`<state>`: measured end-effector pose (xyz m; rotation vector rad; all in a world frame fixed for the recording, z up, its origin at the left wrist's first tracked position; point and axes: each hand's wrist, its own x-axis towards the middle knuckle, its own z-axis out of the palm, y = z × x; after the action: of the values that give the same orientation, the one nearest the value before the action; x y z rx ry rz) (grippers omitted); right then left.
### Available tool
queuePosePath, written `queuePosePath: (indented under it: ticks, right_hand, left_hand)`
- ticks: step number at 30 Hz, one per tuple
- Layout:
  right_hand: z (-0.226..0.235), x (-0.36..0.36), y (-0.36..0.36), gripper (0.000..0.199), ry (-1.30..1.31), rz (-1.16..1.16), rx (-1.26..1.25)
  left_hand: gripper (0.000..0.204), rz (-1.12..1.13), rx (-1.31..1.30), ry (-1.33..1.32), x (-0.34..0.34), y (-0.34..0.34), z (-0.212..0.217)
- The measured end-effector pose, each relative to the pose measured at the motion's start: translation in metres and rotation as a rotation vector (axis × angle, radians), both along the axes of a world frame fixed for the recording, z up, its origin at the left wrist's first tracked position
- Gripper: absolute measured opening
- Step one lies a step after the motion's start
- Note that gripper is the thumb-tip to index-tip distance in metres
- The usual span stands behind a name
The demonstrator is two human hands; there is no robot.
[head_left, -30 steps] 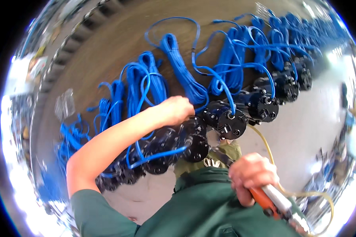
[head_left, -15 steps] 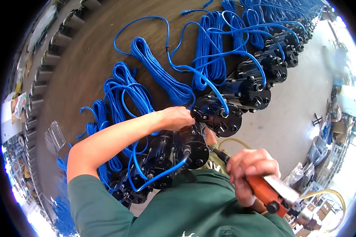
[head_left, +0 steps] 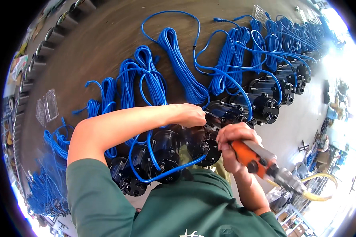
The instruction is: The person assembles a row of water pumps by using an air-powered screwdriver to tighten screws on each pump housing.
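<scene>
My right hand [head_left: 232,139] is wrapped round an orange and silver air screwdriver [head_left: 246,156]. A translucent yellow hose [head_left: 333,178] loops from its rear end. The tool's tip is hidden behind that hand, close to a black cylindrical housing [head_left: 225,112] with a blue cable [head_left: 241,91] curving out of its end cap. My left hand [head_left: 192,115] is closed at the side of this housing, its fingertips hidden, so what it grips cannot be made out. Just nearer to me lies another black housing [head_left: 205,147], its blue cable looping left.
More black housings [head_left: 265,107] line the edge of the brown table [head_left: 106,43] on both sides. Tied coils of blue cable [head_left: 182,65] lie behind them. A clear plastic tray [head_left: 47,106] sits at the left. Metal cylinders [head_left: 54,35] stand along the far-left edge.
My right hand has brought the air screwdriver up and left to the housing. My left hand stays at the housing's side. The whole view has shifted and turned slightly.
</scene>
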<state>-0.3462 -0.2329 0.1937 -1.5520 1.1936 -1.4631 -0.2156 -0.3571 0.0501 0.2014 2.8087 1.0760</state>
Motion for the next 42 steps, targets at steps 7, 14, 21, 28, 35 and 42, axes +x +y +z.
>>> queuePosePath:
  ticks: [7,14,21,28,35,42]
  right_hand:
    - [0.000,0.000,-0.001,0.031,0.043,-0.073,0.023]
    - [0.003,0.015,0.002,0.025,-0.074,-0.073,0.134]
    - [0.006,0.010,0.006,0.026,0.073,-0.022,0.078]
    - [0.064,0.030,0.018,0.025,-0.253,-0.034,0.042]
    - [0.044,0.045,0.004,0.030,-0.210,0.139,0.123]
    - [0.015,0.048,-0.006,0.022,0.031,0.394,0.138]
  left_hand:
    - [0.014,0.002,-0.003,0.031,0.004,0.004,-0.009]
    - [0.014,-0.008,0.094,0.011,0.006,0.003,-0.004]
    - [0.012,0.108,0.006,0.017,0.016,0.005,-0.008]
    - [0.012,0.225,0.097,-0.144,0.071,0.020,-0.028]
    - [0.013,0.330,0.083,0.090,0.077,0.032,-0.040]
    - [0.012,0.406,0.155,0.133,0.083,0.039,-0.034]
